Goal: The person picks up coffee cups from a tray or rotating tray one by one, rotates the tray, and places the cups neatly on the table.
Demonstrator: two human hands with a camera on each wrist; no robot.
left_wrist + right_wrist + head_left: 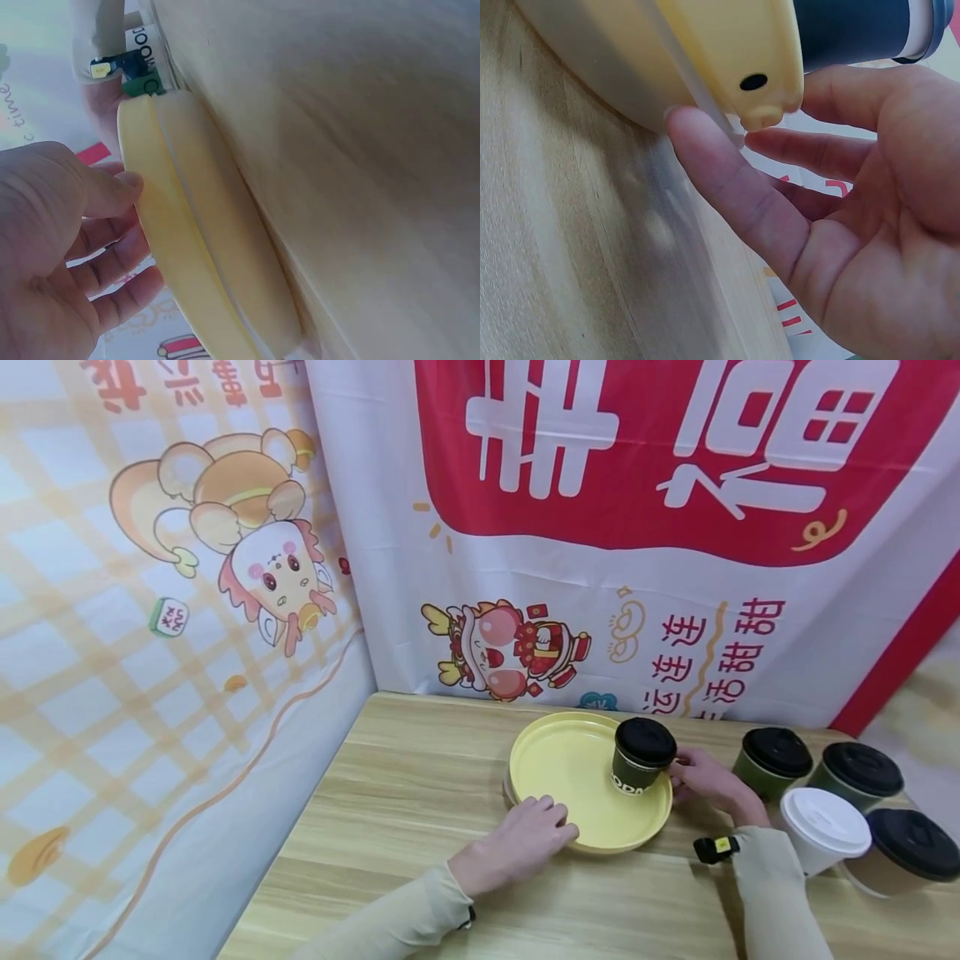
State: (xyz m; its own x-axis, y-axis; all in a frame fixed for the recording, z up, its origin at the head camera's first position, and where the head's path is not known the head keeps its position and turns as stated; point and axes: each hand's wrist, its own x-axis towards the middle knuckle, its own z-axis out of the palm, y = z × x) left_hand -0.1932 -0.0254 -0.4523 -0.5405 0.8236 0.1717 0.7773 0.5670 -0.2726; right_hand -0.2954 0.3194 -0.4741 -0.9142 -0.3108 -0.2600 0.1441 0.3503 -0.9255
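Note:
A round yellow tray (570, 777) with a raised rim lies on a paler round piece (232, 247) of similar width. Toward its right side stands a dark paper cup (637, 768) with a black lid and white letters. My left hand (521, 843) is at the tray's near-left rim; its thumb (112, 191) touches the rim and the other fingers are loosely bent over it. My right hand (708, 781) is at the right rim beside the cup. Its thumb (720, 169) extends along the lower piece's side, and its other fingers reach toward the rim near a small tab (761, 118).
To the right stand two dark green cups (772, 760) with black lids, a white cup (825, 827) with a white lid, and a brown tub (892, 860) with a black lid. Printed cloths (390, 610) hang behind and left of the wooden table (405, 777).

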